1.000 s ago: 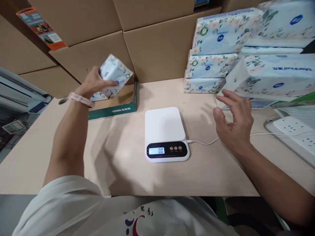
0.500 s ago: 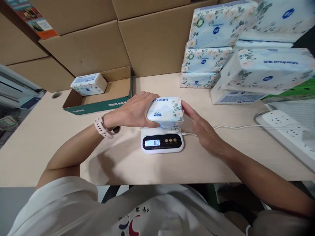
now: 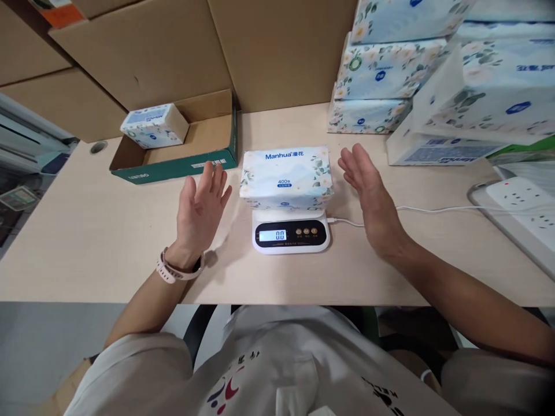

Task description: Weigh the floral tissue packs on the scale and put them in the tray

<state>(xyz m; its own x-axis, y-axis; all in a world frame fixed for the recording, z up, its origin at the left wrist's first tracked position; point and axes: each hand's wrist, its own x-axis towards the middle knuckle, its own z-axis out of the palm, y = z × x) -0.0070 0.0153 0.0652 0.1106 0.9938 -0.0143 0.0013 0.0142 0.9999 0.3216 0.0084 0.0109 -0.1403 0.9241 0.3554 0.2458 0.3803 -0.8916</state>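
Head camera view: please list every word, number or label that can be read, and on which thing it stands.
"Manhua 漫花": top front of the tissue pack on the scale.
"400": same pack, in blue; the label under it is too small.
"0.0": the scale's display.
White print on the green tray: blurred.
Print on the stacked packs at right: unreadable.

Shows a pale wood-look table (image 3: 87, 242) under soft, even light. Backs onto stacked brown cardboard cartons (image 3: 151, 52) filling the rear. Carries a white power strip (image 3: 524, 199) at the right edge. Drops to grey floor (image 3: 39, 335) in front, with blurred grey rails (image 3: 30, 124) far left.
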